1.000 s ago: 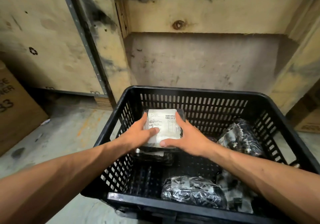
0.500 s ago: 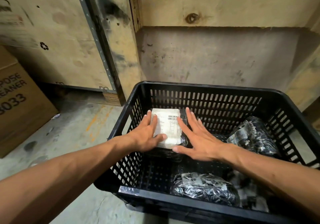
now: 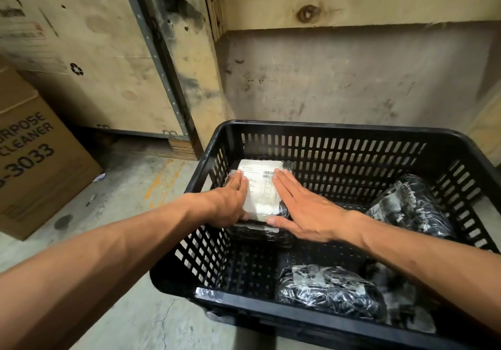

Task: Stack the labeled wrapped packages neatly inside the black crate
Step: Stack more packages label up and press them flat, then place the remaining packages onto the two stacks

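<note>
Both hands settling the top labelled package onto a stack in the far-left corner of the crate.

The left hand (image 3: 226, 204) cups the left edge of the flat, film-wrapped black package with a white paper label (image 3: 260, 187), fingers bent over its side; the right hand (image 3: 303, 214) lies flat on it, fingers straight. Inside the black slotted plastic crate (image 3: 339, 130), it looks light, slightly yielding and slick in film, so hold by opposite edges. Loose wrapped bundles (image 3: 328, 290) lie nearer than the right hand.
</note>
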A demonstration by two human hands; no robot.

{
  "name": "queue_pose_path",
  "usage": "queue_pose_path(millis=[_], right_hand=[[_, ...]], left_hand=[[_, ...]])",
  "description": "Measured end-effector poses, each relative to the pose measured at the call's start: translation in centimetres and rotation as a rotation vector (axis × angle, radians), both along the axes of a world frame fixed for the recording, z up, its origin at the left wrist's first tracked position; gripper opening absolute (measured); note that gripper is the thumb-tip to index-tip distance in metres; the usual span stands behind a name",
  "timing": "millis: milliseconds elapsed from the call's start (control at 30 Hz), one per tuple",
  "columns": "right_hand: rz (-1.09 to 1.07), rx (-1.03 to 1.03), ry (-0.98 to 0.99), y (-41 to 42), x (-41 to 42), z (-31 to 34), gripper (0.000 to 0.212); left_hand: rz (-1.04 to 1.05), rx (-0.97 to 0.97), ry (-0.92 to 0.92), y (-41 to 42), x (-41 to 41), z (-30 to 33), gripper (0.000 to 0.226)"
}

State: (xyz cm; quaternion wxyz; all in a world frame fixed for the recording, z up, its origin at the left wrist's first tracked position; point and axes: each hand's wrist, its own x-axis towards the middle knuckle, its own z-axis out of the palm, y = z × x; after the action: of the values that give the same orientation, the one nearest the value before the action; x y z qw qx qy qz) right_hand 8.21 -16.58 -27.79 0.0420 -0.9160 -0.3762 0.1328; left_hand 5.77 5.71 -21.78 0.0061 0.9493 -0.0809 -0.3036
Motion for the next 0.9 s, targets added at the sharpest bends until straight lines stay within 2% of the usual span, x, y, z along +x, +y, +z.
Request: queue_pose_path(millis=[400, 767, 900], right_hand=[[0.079, -0.040, -0.113, -0.8, 1.4, -0.9, 0.102], [0.064, -0.105, -0.015, -0.6, 0.7, 1.4, 0.103], [0.042, -0.093, 0.070, -2.4, -0.5, 3.9, 0.100]], left_hand=[[-0.058, 0.007, -0.070, -0.4, -0.1, 0.1, 0.093], [-0.033, -0.022, -0.060, -0.7, -0.8, 0.7, 0.093], [-0.140, -0.042, -0.135, -1.1, -2.0, 1.3, 0.090]])
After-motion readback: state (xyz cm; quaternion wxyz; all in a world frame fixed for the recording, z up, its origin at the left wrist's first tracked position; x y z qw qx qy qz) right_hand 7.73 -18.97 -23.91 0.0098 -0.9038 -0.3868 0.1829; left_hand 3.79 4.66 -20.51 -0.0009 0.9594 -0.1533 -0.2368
